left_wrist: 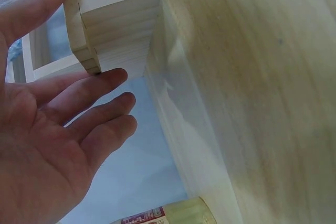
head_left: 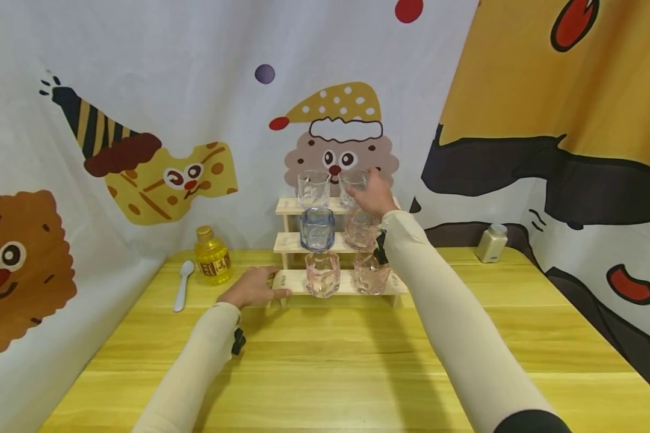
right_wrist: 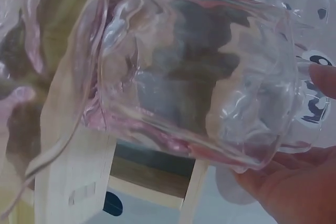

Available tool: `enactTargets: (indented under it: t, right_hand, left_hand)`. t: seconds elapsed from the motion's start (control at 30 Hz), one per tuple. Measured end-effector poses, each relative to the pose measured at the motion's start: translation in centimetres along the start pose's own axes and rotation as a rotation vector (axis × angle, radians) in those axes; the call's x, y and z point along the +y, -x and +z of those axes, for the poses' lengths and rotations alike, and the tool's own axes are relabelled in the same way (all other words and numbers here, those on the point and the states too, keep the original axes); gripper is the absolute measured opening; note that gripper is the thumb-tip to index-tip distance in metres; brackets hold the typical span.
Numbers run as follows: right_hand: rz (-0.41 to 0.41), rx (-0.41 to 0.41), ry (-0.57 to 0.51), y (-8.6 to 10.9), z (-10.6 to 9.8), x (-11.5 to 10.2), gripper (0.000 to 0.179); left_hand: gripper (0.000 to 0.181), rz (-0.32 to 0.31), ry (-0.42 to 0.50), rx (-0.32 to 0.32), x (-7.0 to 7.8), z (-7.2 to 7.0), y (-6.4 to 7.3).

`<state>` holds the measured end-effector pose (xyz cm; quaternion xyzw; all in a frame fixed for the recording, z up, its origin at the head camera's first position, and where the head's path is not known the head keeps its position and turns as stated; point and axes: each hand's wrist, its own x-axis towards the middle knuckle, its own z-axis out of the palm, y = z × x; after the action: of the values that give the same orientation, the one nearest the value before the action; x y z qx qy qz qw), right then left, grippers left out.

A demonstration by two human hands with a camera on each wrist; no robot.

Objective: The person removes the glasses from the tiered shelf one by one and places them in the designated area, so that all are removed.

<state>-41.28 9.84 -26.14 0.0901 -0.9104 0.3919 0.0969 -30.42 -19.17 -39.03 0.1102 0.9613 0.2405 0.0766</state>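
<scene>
A stepped wooden rack (head_left: 289, 281) with three tiers carries drinking glasses, two on each tier. My right hand (head_left: 378, 193) grips the clear glass (head_left: 348, 180) at the right of the top tier, thumb on its front. Beside it stands another clear glass (head_left: 313, 189). The middle tier holds a blue glass (head_left: 317, 230) and a pink glass (right_wrist: 194, 72), which fills much of the right wrist view. Two more pinkish glasses, one at the left (head_left: 322, 275), stand on the bottom tier. My left hand (head_left: 253, 287) holds that tier's left end between thumb and fingers.
Left of the rack are a yellow bottle (head_left: 213, 257) and a white spoon (head_left: 183, 285) on the wooden table (head_left: 314, 373). A small white-capped jar (head_left: 492, 243) stands at the back right. A cartoon-printed curtain (head_left: 195, 72) hangs close behind the rack.
</scene>
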Motion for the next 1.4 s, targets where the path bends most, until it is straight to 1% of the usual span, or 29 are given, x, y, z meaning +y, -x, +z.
enactTargets:
  t: [0.23, 0.4, 0.47, 0.6, 0.77, 0.93, 1.03, 1.23, 1.4]
  right_hand:
    - [0.024, 0.027, -0.067, -0.5, 0.4, 0.4, 0.082]
    - [0.017, 0.063, -0.089, -0.3, 0.5, 0.5, 0.080]
    - [0.015, 0.076, -0.104, -0.2, 0.5, 0.5, 0.079]
    - [0.014, 0.094, -0.133, -0.1, 0.6, 0.6, 0.079]
    - [0.023, 0.130, -0.139, -0.2, 0.4, 0.8, 0.079]
    - [-0.004, 0.153, -0.120, -0.3, -0.2, 0.8, 0.078]
    - [-0.008, 0.161, -0.117, -0.1, -0.9, 0.9, 0.076]
    - [0.002, 0.169, -0.101, 0.5, -1.9, 1.4, 0.072]
    - [0.014, 0.164, -0.089, 1.0, -2.8, 1.9, 0.076]
  left_hand:
    - [0.079, -0.007, 0.000, -0.003, 0.0, 0.0, 0.1]
    - [0.080, -0.001, 0.009, 0.009, 0.0, 0.0, 0.0]
    - [0.080, 0.002, 0.010, 0.005, -0.1, 0.0, 0.0]
    - [0.080, -0.012, 0.012, -0.004, 0.1, -0.1, 0.1]
    - [0.080, -0.007, 0.019, -0.006, 0.3, -0.3, 0.1]
    - [0.081, -0.010, 0.027, -0.010, 0.1, -0.3, 0.0]
    - [0.082, 0.000, 0.026, -0.011, 0.0, -0.3, -0.1]
    - [0.083, 0.009, 0.028, -0.014, -0.2, -0.3, -0.2]
    - [0.083, -0.002, 0.037, -0.018, -0.2, -0.1, -0.2]
